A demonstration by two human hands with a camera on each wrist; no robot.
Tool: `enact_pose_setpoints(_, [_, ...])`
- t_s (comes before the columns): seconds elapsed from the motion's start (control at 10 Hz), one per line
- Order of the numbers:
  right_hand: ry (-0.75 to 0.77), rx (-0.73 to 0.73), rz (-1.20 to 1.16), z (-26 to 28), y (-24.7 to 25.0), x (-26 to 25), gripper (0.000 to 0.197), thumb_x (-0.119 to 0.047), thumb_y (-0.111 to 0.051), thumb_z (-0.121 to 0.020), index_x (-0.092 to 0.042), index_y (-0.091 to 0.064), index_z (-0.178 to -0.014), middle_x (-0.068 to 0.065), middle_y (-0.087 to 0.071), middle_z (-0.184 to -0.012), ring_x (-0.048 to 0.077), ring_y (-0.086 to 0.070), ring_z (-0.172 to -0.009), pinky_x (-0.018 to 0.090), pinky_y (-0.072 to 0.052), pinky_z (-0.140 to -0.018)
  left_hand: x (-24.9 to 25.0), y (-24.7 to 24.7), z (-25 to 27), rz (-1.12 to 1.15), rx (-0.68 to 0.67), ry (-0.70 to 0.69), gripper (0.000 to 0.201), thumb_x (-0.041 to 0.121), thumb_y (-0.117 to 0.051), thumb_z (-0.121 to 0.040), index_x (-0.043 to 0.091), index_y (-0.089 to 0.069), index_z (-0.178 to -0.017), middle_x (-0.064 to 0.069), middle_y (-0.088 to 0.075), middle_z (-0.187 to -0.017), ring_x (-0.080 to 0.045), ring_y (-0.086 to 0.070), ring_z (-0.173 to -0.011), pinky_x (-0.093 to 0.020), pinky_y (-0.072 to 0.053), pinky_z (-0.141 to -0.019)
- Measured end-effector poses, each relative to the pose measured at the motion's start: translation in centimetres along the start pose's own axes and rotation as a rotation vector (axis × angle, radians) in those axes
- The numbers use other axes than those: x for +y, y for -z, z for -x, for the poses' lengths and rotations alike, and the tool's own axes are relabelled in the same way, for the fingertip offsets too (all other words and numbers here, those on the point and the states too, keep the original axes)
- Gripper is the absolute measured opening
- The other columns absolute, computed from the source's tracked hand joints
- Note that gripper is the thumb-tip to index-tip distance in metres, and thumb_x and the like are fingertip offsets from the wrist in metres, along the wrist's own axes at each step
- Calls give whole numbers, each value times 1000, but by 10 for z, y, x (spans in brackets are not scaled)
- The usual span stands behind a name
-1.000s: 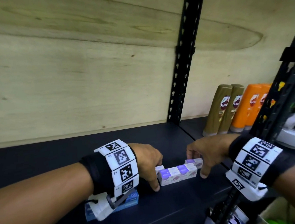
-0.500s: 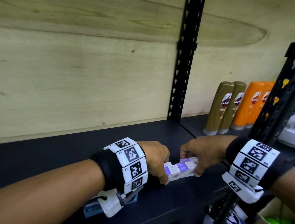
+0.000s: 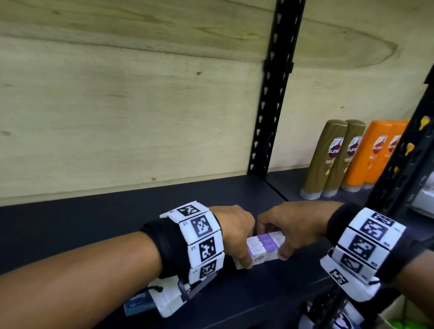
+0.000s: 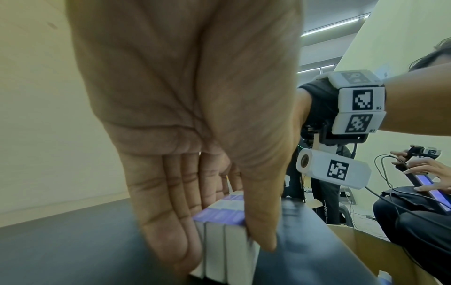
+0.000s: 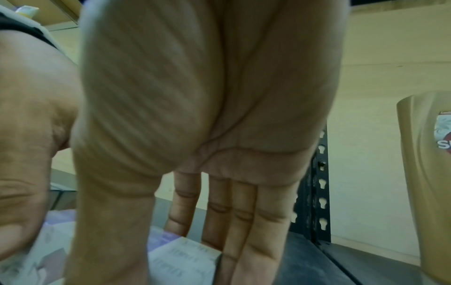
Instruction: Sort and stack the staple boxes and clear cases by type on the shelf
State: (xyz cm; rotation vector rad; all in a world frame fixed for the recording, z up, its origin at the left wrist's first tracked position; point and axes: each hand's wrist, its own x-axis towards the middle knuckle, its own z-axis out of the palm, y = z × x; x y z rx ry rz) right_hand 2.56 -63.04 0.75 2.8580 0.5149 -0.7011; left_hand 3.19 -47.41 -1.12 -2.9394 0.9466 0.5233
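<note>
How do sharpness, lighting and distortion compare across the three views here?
Head view: evenly lit and mostly sharp, with wide-angle bending of the upright post. Left wrist view: the palm of the left hand fills the frame, and the staple boxes are slightly soft. Right wrist view: dimmer and blurrier, with the right hand smeared and the box print barely legible.

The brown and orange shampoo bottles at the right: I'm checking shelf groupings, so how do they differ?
The brown shampoo bottles stand left, nearer the black upright; the orange shampoo bottles stand right, partly hidden by the front post. They differ in colour. Both pairs stand cap-down, same shape, same label.
</note>
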Motion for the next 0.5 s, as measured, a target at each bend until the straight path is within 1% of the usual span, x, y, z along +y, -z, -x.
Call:
enact_pose_setpoints(0.1, [-2,-2,-12,1,0,0,54,-27,-80,-79,-31,-53,-125,-9,-59,-121,12,-57,-105,32,-49,-91,-1,0,2,-8,-16,19,48,48,-76,-76,19,-66,-112,1,-69,-104,-18,-66,-90,-34,-57,-79])
enact_pose_setpoints(0.2, [-2,-6,-37,2,1,1,53,-30,-81,-77,-33,-54,-123,-12,-59,-117,10,-56,-101,30,-48,-87,-2,3,5,-17,-12,25,49,51,-75,-76,19,-65,-113,2,-69,-104,-17,-66,-91,-35,-56,-80])
enact_pose_setpoints(0.3, [-16,-22,-56,5,8,0,56,-33,-82,-76,-36,-53,-124,-13,-60,-115,8,-58,-101,29,-49,-87,-5,8,11,-19,2,25,55,54,-73,-77,18,-62,-118,3,-68,-108,-18,-65,-96,-39,-55,-85])
enact_pose_setpoints(0.4, [-47,-14,-76,9,18,-2,59,-34,-80,-79,-37,-50,-130,-12,-58,-121,10,-57,-108,27,-47,-88,-15,15,20,-2,38,53,62,55,-72,-78,19,-57,-127,4,-64,-116,-17,-62,-102,-38,-53,-90])
enact_pose_setpoints(0.5, [-44,48,-67,12,26,-9,58,-39,-78,-81,-37,-49,-132,-13,-54,-127,10,-54,-115,26,-44,-87,-24,23,36,37,108,70,65,56,-70,-80,22,-52,-132,5,-62,-121,-16,-59,-105,-34,-51,-91])
